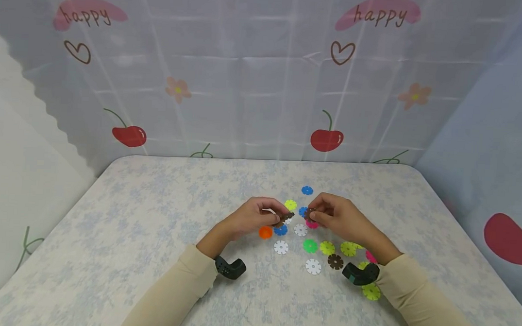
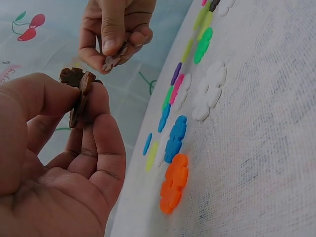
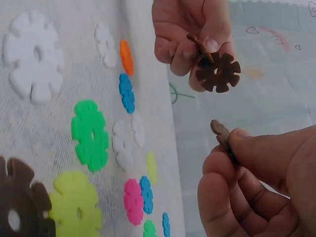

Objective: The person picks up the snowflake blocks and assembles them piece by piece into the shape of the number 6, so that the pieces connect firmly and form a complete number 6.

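Note:
My left hand (image 1: 253,216) pinches a pair of brown notched discs (image 3: 218,72) between thumb and fingertips. In the right wrist view the two discs are slotted together at an angle, one facing the camera. My right hand (image 1: 339,216) holds a single brown notched disc (image 3: 224,140) between thumb and forefinger, seen nearly edge-on. Both hands are raised over the table, facing each other, with a small gap between their brown pieces. Below them lie a blue disc (image 1: 280,230), a white disc (image 1: 301,230) and an orange disc (image 1: 265,232).
More flat notched discs lie on the patterned tablecloth (image 1: 153,226): a green disc (image 1: 310,246), a brown disc (image 1: 335,261), a white disc (image 1: 313,266) and several yellow ones near the right forearm. A curtain (image 1: 255,85) printed with cherries hangs behind the table.

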Available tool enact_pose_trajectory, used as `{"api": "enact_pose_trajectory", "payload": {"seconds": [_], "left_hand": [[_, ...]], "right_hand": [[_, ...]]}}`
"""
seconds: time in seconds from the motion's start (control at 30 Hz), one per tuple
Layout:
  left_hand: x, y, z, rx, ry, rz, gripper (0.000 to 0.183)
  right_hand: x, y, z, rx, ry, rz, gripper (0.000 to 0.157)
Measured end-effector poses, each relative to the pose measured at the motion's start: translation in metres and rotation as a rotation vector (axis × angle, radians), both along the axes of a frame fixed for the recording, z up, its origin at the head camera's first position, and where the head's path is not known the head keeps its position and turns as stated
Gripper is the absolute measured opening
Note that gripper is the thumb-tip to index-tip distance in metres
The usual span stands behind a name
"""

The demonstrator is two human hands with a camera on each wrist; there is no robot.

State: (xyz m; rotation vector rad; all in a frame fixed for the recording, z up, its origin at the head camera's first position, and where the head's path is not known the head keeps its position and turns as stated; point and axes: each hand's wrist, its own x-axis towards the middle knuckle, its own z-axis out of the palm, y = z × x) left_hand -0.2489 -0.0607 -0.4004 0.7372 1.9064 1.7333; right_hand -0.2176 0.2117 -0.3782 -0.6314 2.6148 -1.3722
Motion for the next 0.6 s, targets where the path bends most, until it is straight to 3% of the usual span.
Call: {"api": "enact_pose_trajectory", "payload": {"seconds": [0.23, 0.6], "left_hand": [[0.003, 0.002, 0.003, -0.028, 0.025, -0.027, 0.023], [0.003, 0.002, 0.003, -0.030, 0.037, -0.070, 0.023]], "right_hand": [[0.004, -0.008, 0.004, -0.125, -0.063, 0.050, 0.011], [0.009, -0.015, 0.004, -0.140, -0.066, 0.064, 0.013]]}}
